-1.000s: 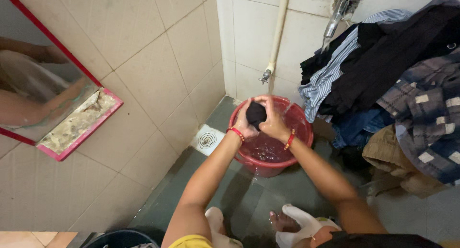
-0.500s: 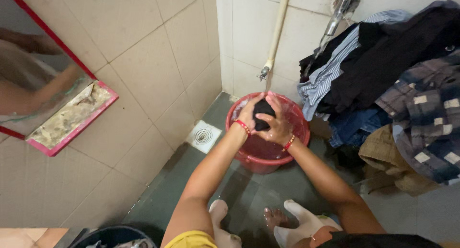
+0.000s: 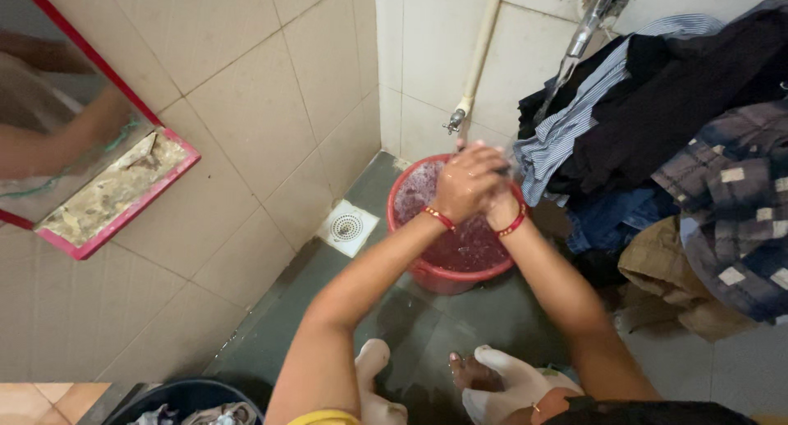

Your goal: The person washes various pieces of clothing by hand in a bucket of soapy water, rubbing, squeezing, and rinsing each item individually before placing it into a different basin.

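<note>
Head view: tiled wet corner, beige glazed wall tiles (image 3: 246,89), dark green floor (image 3: 427,326) w/ a square white drain grate (image 3: 348,227). Red round plastic bucket (image 3: 427,273) stands on the floor by the wall, holding foamy water.

Left hand (image 3: 466,181) and right hand (image 3: 502,202) are pressed together over the bucket's far rim, fingers curled shut. Only a dark sliver shows between them; what they clasp can't be made out. Red bangle on each wrist.

Pale pipe w/ small valve (image 3: 454,121) runs down the wall. Metal tap (image 3: 593,15) is cut off at top edge. Heaped clothes (image 3: 681,130) at right: striped, checked, dark fabrics, partly out of frame. Red-framed mirror (image 3: 90,162) at left, cropped. Dark tub (image 3: 197,400) at bottom edge, mostly hidden.
</note>
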